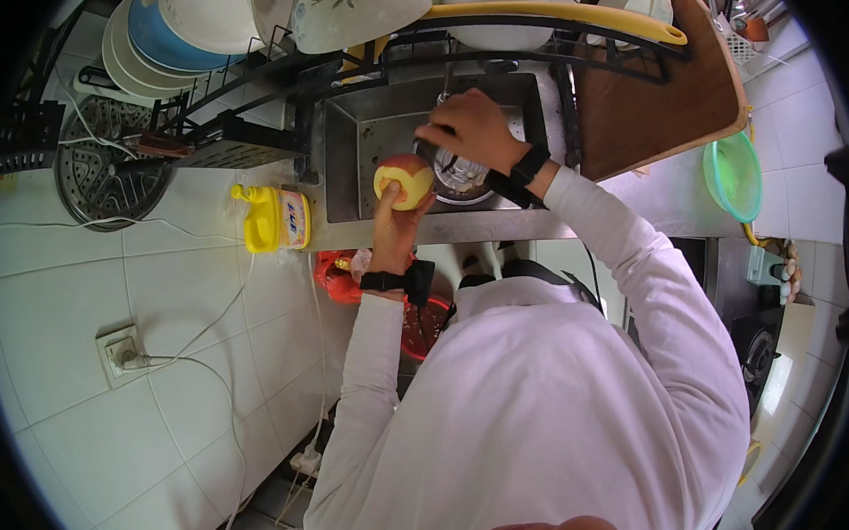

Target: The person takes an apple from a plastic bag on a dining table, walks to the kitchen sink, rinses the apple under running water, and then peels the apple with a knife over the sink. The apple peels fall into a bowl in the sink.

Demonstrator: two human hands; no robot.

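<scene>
A partly peeled apple (400,184), red skin at its top and pale flesh below, rests in my left hand (397,216) over the near edge of the steel sink (345,155). My right hand (472,131) is raised over the sink, right of the apple, its fingers curled round a small dark tool (447,130), seemingly a peeler, mostly hidden by the fingers. Beneath that hand, a round metal bowl (464,185) with water in it sits in the sink. The faucet is largely covered by my right hand.
A black dish rack (422,41) with bowls and plates spans the sink's far side. A yellow detergent bottle (273,218) stands left of the sink. On the right are a wooden cutting board (645,120) and a green plastic basin (733,177). A red bucket (424,329) is below.
</scene>
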